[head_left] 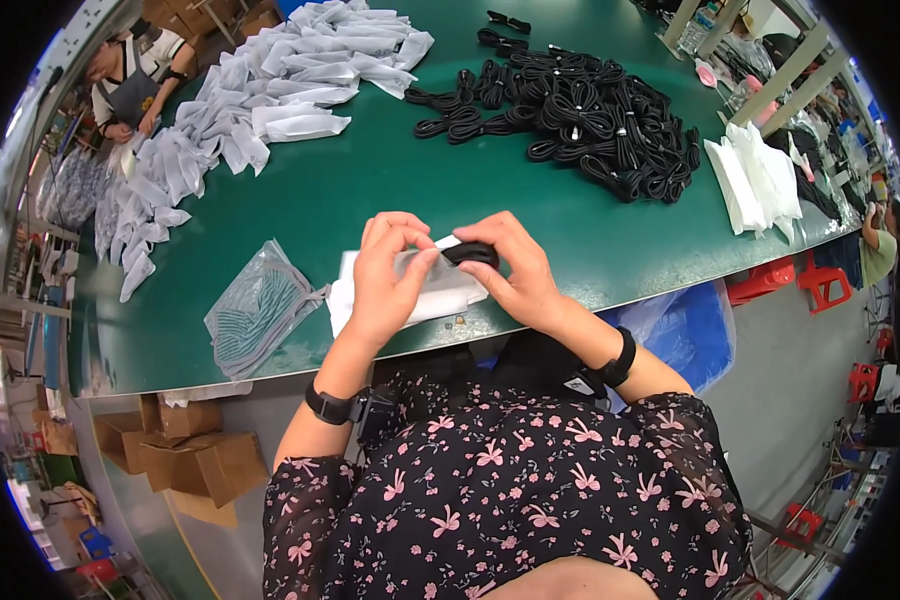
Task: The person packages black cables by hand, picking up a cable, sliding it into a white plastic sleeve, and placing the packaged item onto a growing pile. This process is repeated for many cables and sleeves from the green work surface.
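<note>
At the far left, past the rim of the desk [370, 180], a person in a dark apron [148, 95]. Then, from the left along the far side of the desk, a long heap of whitish pouches [300, 75], curving round toward the near left. Near left, a clear bag [258, 315] with teal stripes and a grey edge (too crumpled to name the contents). Just right of that, close to the near edge, a white stack of flat bags [450, 300], lying beneath both hands.

Above its left part, the left hand [388, 275], narrowed to a pinch of thumb and fingers on a translucent bag [407, 263]. Immediately right of those fingertips, a coiled black cable [473, 254], long axis running roughly left to right, left end toward the bag. At its right end, the right hand [518, 268], gripping the coil between thumb and fingers; so nearer to the cable than the left hand, and in contact with it.

Farther right, on the far side, a large pile of black cables [610, 125], well apart from both hands. Below the near right edge, a blue bin [718, 330]; at the right of the desk, white bags [755, 185]; beyond, a red stool [823, 285] on the floor.
</note>
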`<state>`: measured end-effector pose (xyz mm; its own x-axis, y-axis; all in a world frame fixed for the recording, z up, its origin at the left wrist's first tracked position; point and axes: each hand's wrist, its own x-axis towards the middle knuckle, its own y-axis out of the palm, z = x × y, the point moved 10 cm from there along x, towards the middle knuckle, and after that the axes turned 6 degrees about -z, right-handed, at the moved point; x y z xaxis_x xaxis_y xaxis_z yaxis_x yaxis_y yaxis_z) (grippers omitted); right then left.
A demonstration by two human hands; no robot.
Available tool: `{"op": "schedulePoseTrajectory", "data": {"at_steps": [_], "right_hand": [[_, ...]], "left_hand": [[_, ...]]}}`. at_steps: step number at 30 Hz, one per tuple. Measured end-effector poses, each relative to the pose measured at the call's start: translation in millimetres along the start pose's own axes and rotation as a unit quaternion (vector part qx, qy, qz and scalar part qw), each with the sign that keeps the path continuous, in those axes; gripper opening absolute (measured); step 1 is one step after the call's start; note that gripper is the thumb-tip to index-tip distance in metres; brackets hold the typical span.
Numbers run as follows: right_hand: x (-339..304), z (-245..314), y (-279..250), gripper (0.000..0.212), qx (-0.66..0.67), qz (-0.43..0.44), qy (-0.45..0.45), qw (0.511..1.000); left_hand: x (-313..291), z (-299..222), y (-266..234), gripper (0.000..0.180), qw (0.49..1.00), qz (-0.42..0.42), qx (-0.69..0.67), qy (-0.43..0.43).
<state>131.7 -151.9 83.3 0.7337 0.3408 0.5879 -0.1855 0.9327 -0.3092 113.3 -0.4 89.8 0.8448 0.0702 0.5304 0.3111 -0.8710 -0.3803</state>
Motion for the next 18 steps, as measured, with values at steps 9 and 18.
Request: {"op": "schedulePoseTrajectory", "data": {"at_steps": [9,18], "right_hand": [[38,31,-5,0.027,0.000,-0.008,-0.122,0.993],[57,-29,-64,0.030,-0.220,-0.099,-0.002,0.970]], "left_hand": [[26,36,14,0.010,0.892,0.035,-0.375,-0.250],[73,84,-81,0.020,0.921,-0.197,-0.278,-0.189]]}}
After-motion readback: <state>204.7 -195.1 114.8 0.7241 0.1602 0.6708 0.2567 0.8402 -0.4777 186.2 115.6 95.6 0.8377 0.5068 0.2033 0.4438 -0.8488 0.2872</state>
